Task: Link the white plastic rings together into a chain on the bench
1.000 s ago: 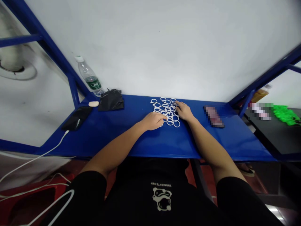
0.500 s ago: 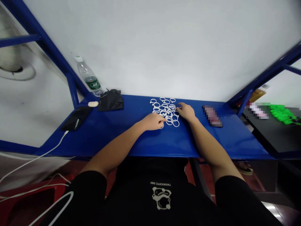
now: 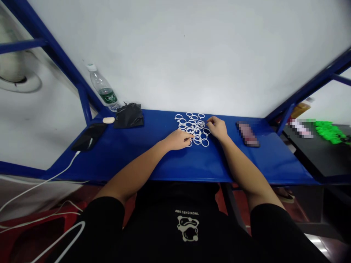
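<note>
A person's right hand sits just beside a loose heap of white rings, its fingers a little farther right than a second ago, when they reached in among the rings at the far right corner; a ring at the heap's right edge now shows more fully. The left hand keeps nearly the same place, index finger stretched over the near left part of the heap and the other fingers curled under. Whether that hand grips a ring cannot be told, and the right hand, fingers bent and close together, hides whether anything is between its fingertips. The rings, many with small knobs, overlap between the two hands on a blue table, some lying beyond them toward the white wall. To the left on the tabletop stand a clear bottle with a green label, a crumpled black bag, a small pale object and a black phone joined to a white cable. A phone, its screen blurred, lies right of the hands. Bright green pieces rest on a dark table at far right.
</note>
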`<action>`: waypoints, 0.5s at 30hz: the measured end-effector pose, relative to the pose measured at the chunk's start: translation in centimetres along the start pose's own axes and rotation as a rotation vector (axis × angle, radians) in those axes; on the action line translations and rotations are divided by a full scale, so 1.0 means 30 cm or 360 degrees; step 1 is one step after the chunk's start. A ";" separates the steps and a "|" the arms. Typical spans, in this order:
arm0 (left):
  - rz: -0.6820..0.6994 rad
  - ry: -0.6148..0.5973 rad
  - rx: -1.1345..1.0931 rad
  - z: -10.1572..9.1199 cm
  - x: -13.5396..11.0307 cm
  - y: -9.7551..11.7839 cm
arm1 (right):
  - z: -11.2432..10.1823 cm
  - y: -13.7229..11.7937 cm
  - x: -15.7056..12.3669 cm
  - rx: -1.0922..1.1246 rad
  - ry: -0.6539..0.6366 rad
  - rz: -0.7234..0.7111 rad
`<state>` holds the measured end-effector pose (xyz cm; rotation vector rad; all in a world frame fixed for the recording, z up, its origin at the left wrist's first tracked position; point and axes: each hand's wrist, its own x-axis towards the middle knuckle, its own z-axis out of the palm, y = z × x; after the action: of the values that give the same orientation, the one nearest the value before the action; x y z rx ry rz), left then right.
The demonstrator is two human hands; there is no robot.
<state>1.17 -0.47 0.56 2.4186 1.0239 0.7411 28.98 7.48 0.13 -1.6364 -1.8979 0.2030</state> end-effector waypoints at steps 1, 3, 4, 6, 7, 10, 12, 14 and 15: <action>-0.0013 0.0007 0.0018 0.002 0.000 -0.002 | -0.002 -0.005 -0.004 0.0041 0.0015 -0.0035; -0.0025 0.0024 0.0056 0.006 0.002 -0.006 | -0.007 -0.018 -0.012 0.0135 0.0042 -0.0109; -0.0023 0.0036 0.0070 0.008 0.002 -0.008 | -0.010 -0.026 -0.017 0.0180 0.0050 -0.0145; -0.0009 0.0073 0.0091 0.010 0.004 -0.009 | -0.018 -0.045 -0.029 0.0250 0.0063 -0.0213; 0.0000 0.0094 0.0101 0.009 0.005 -0.009 | -0.022 -0.057 -0.036 0.0273 0.0066 -0.0241; 0.0030 0.0149 0.0133 0.003 0.008 -0.009 | -0.029 -0.093 -0.058 0.0316 0.0044 -0.0329; 0.0044 0.0214 0.0150 -0.004 0.008 -0.012 | -0.031 -0.115 -0.072 0.0333 0.0009 -0.0393; 0.0067 0.0296 0.0156 -0.010 0.007 -0.016 | -0.031 -0.133 -0.084 0.0350 -0.0016 -0.0450; 0.0089 0.0329 0.0151 -0.013 0.006 -0.019 | -0.031 -0.141 -0.089 0.0366 -0.0026 -0.0477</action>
<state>0.76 0.11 0.60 2.5001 1.0949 1.0001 26.04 3.79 2.01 -1.1881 -2.0209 0.2975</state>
